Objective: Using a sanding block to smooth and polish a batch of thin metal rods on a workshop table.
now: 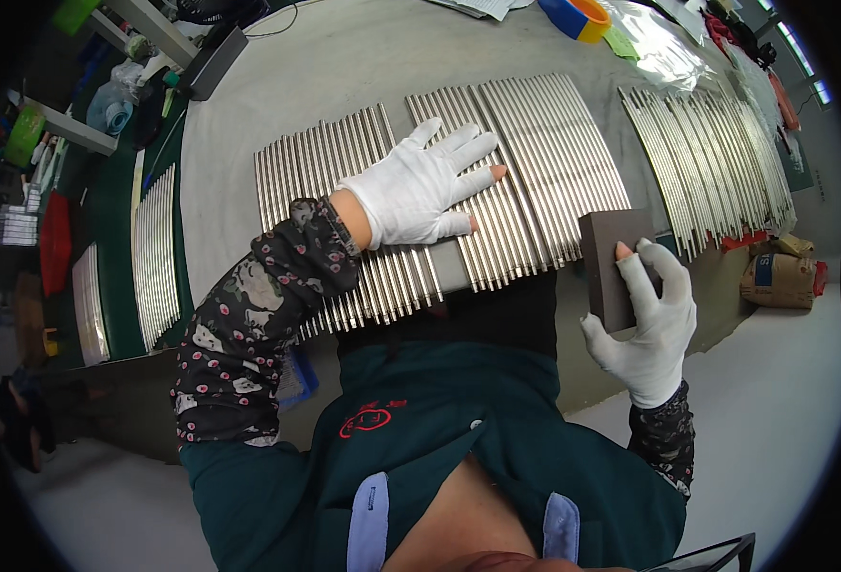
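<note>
My left hand (406, 194), in a white glove with two bare fingertips, lies flat with fingers spread on rows of thin shiny metal rods. Its palm covers the right part of the left batch of rods (296, 181), and its fingers reach over the middle batch of rods (558, 143). A gap separates these two batches. At the right end of the middle batch, my gloved right hand (663, 319) grips a dark grey rectangular block (606, 262) between thumb and fingers. The block stands at the rods' near right corner; whether it touches them I cannot tell.
Another batch of rods (711, 162) lies fanned out to the right. More rods (156, 257) rest on a green surface at left. A blue and orange tape roll (577, 17) and clear plastic sit at the back. Beyond the right edge is a brown sack (778, 281).
</note>
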Available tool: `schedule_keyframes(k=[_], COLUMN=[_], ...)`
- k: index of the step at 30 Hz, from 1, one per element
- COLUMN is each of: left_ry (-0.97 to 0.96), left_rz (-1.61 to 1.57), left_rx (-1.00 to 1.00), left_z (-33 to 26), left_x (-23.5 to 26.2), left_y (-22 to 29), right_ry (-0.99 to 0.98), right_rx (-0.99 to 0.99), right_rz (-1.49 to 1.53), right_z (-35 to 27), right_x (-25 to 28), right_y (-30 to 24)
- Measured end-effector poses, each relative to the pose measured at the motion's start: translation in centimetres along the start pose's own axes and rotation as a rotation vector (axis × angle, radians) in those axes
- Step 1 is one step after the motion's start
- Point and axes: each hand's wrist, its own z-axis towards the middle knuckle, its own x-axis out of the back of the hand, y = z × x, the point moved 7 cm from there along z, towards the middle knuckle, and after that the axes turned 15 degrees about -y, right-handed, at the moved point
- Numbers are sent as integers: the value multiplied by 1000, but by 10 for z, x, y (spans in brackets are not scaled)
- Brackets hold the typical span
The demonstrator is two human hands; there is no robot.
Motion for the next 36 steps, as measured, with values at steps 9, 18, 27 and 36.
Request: schedule_keyframes(k=[9, 18, 27, 36], left_ry=[39, 148, 143, 2], left_rz=[-130, -124, -18, -2], left_rx=[91, 131, -54, -147], left_z=[-85, -64, 43, 81], left_x=[-17, 0, 30, 25], left_y=[-37, -47, -18, 25], right_ry=[12, 66, 204, 213], right_rx=[52, 69, -84, -150], right_rz=[44, 11, -96, -71], right_z=[12, 22, -3, -16], right_x=[-9, 1, 25, 23], right_y=[2, 7, 50, 70])
